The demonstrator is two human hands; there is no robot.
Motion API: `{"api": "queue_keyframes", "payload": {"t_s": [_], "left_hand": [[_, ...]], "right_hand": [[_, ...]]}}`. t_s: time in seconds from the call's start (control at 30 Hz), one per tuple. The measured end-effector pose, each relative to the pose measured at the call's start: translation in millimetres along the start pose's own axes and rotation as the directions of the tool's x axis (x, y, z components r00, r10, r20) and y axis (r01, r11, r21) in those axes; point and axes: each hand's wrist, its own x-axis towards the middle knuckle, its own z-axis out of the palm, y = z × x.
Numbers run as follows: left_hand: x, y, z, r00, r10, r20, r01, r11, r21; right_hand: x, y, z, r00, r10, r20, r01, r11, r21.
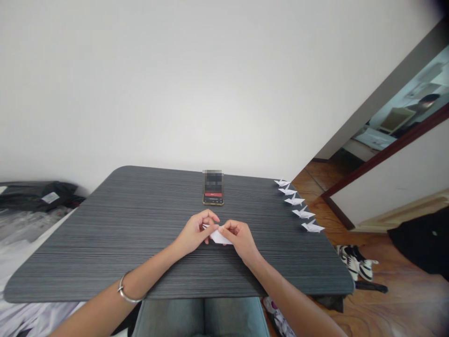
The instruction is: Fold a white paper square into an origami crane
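A small piece of folded white paper (pixel 220 238) is held between both hands, just above the dark table near its middle. My left hand (pixel 197 232) pinches its left end between thumb and fingers. On the other side, my right hand (pixel 242 238) grips the paper with thumb and curled forefinger, the two thumbs almost meeting. Parts of the paper are hidden by the fingers. Several white origami cranes stand in a row along the table's right edge, the nearest crane (pixel 313 227) to the right of my right hand.
A phone (pixel 213 189) lies on the dark table (pixel 140 210) beyond my hands, near the wall. Bags and cloth (pixel 42 206) lie to the left. Shoes (pixel 356 262) are on the wooden floor at right. A person (pixel 423 110) is visible through the opening.
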Motion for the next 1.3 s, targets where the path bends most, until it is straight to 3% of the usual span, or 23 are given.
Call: {"api": "queue_keyframes", "payload": {"t_s": [0.27,0.6,0.77,1.0,1.3], "left_hand": [[-4.5,4.9,-6.9,0.990,0.096,-0.103,-0.084,0.990,0.113],[-1.0,1.8,-6.0,0.998,0.047,-0.041,-0.044,0.996,0.072],[-1.6,3.0,-6.1,0.995,0.092,-0.038,-0.090,0.993,0.072],[-0.2,4.1,-12.5,0.995,0.068,-0.066,-0.068,0.998,0.005],[-0.3,7.1,-18.7,0.992,0.064,-0.105,-0.061,0.997,0.040]], "right_hand": [[0.4,0.7,2.2,0.993,0.099,0.070,-0.104,0.992,0.068],[-1.7,0.0,0.5,0.997,-0.062,0.042,0.067,0.990,-0.127],[-2.4,-1.1,0.8,0.997,-0.063,0.043,0.069,0.985,-0.158],[-3.0,2.9,-5.3,0.998,-0.064,0.008,0.064,0.989,-0.134],[-3.7,3.3,-11.6,0.998,-0.065,-0.026,0.062,0.992,-0.110]]}}
